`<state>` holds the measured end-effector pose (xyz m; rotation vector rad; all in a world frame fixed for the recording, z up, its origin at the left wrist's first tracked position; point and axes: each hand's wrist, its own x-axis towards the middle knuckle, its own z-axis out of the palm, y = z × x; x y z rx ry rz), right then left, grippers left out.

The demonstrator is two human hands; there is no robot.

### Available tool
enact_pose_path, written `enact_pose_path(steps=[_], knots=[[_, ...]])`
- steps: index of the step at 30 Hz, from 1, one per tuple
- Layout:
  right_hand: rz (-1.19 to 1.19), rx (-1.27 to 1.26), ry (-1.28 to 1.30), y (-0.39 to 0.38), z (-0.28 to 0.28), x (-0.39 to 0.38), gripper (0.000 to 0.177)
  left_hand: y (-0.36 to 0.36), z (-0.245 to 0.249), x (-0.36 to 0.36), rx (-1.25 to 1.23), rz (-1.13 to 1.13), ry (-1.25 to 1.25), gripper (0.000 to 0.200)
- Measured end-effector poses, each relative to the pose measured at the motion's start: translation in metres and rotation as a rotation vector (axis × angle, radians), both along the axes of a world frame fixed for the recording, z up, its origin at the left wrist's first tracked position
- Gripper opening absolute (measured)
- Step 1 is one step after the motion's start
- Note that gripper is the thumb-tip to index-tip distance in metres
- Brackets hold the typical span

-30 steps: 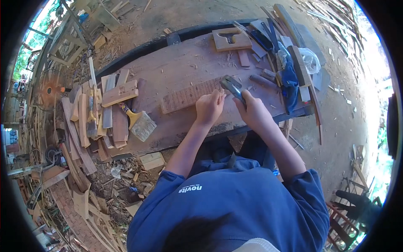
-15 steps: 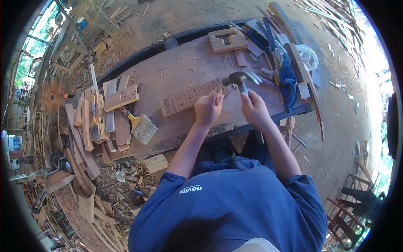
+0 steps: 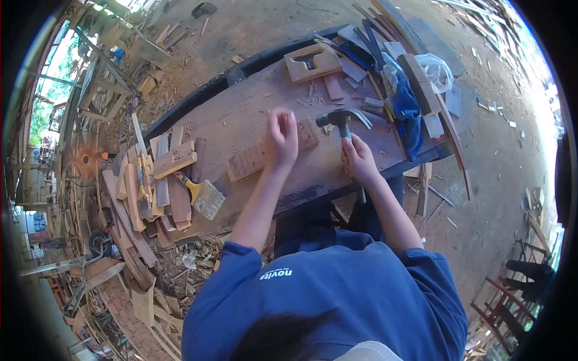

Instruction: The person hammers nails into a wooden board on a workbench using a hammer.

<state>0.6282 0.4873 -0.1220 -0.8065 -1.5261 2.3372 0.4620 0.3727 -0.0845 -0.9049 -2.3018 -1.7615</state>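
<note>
My right hand is wrapped round the handle of a claw hammer, its metal head up above the worktable. My left hand is raised over a long wooden block and hides the block's middle. The fingers of this hand are curled and slightly blurred; whatever they may hold is too small to make out. The block lies flat on the worktable, with rows of small dark marks on its top. The hammer head is just right of the block's right end.
A wooden piece with a cut-out, a blue cloth and a clear plastic bag lie at the table's far right. Stacked wood offcuts and a wide brush are at the left. A fan stands beyond.
My left hand has moved left and up, away from the block's right end. The hammer has shifted slightly left and down, still in my right hand. The view has turned slightly.
</note>
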Motion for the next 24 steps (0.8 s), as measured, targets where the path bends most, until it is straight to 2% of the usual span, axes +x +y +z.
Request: enact_pose_path(steps=[2, 5, 7, 14, 17, 24], knots=[[0.03, -0.032, 0.0, 0.001, 0.004, -0.002, 0.021, 0.029, 0.017, -0.03, -0.198, -0.062, -0.043, 0.014], [0.044, 0.011, -0.014, 0.005, 0.001, -0.004, 0.025, 0.076, 0.009, -0.084, -0.355, -0.121, 0.061, 0.015], [0.058, -0.006, -0.013, 0.009, 0.001, -0.004, 0.027, 0.103, -0.001, -0.114, -0.536, -0.166, 0.256, 0.015], [0.099, -0.02, -0.002, 0.015, -0.003, -0.002, 0.03, 0.154, -0.004, -0.134, -0.887, -0.163, 0.324, 0.023], [0.088, -0.018, 0.027, 0.014, -0.005, -0.005, 0.026, 0.161, 0.003, -0.126, -0.991, -0.118, 0.327, 0.019], [0.104, -0.012, 0.012, 0.016, -0.002, -0.005, 0.025, 0.17, -0.001, -0.137, -0.994, -0.111, 0.173, 0.02]])
